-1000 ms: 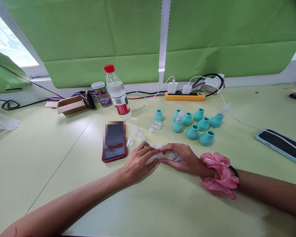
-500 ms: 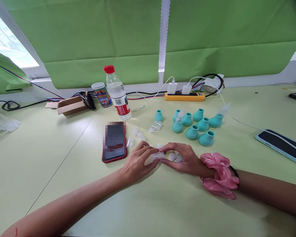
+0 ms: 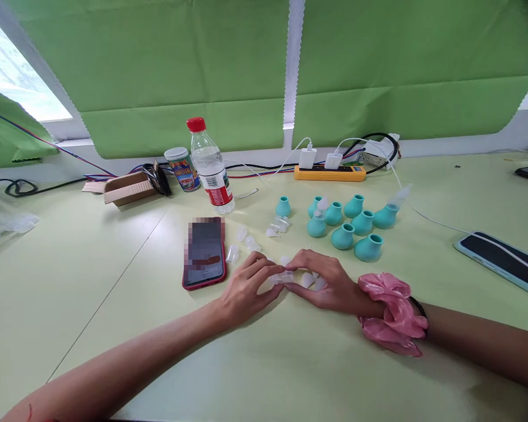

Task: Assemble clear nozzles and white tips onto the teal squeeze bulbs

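Observation:
Between my two hands is a small clear plastic tube (image 3: pixel 282 278), lying crosswise just above or on the table. My left hand (image 3: pixel 249 287) pinches its left end between thumb and fingers. On the other end, the thumb and forefinger of my right hand (image 3: pixel 325 281) are closed as well. Several whitish translucent pieces (image 3: pixel 308 280) lie beside the right palm, partly covered by it. Beyond my left hand are loose clear pieces (image 3: pixel 233 254), and farther back a few clear tubes (image 3: pixel 280 224). Several turquoise bulb-shaped pots (image 3: pixel 343 235) stand to the right, one with a whitish piece in its mouth.
A red-cased phone (image 3: pixel 205 255) lies left of my hands. Behind it stand a water bottle (image 3: pixel 212 170) and a printed canister (image 3: pixel 183 170). A yellow power strip (image 3: pixel 330 173) with chargers sits at the back. Another phone (image 3: pixel 504 261) with a cable across it lies right.
Both hands keep their pinch on the tube in almost the same place. The right fingers have shifted very slightly, and the view has moved a little.

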The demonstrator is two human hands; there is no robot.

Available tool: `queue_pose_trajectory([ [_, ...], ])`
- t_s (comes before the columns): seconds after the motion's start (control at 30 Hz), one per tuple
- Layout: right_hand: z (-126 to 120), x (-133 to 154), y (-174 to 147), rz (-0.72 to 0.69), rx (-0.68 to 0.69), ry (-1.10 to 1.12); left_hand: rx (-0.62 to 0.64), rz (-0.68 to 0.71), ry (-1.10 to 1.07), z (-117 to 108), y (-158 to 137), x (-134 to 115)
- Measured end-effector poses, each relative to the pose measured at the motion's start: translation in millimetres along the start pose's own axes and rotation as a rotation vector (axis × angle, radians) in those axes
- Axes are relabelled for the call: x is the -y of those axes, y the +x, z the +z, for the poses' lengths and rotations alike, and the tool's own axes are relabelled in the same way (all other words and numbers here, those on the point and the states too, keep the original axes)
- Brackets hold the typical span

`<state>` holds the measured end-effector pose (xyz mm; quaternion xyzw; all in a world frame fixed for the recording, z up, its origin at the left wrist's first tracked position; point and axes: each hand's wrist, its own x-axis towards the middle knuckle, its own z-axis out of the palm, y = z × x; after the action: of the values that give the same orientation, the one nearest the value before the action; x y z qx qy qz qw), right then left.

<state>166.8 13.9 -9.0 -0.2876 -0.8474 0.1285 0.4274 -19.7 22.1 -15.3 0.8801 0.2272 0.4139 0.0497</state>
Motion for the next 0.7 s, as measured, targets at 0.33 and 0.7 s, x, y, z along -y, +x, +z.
queue_pose_trajectory([
  [0.33,-1,1,1,0.062,0.009,0.077,-0.006,0.000,0.001,-1,2,-2],
  [0.7,-33,11,25,0.152,-0.028,-0.066,0.081,-0.067,-0.070,-11,3,-7],
])
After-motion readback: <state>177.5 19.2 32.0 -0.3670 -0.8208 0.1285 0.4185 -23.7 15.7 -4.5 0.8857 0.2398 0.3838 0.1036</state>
